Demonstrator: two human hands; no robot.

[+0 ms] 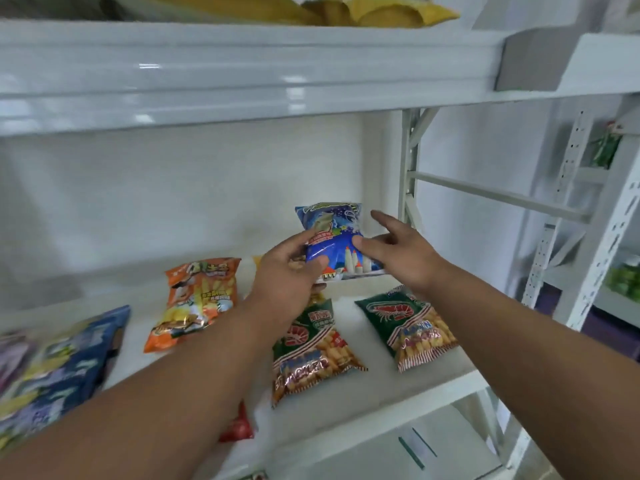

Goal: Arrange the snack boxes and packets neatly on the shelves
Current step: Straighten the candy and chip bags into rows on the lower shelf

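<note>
While both forearms are reaching in over the white shelf [398,386], a red packet [239,426] is peeking out under the left arm, and a blue bag [65,368] is lying at the near left. Two green prawn-cracker packets [311,355] [408,327] are lying flat side by side, an orange packet [197,299] resting left of them. Farther back, the left hand [287,278] is gripping the blue packet [337,240] above the shelf with curled fingers, while the right hand [398,251] is pinching its right edge, forefinger extended. Yellow bags [377,10] are sitting on the upper shelf [242,71].
</note>
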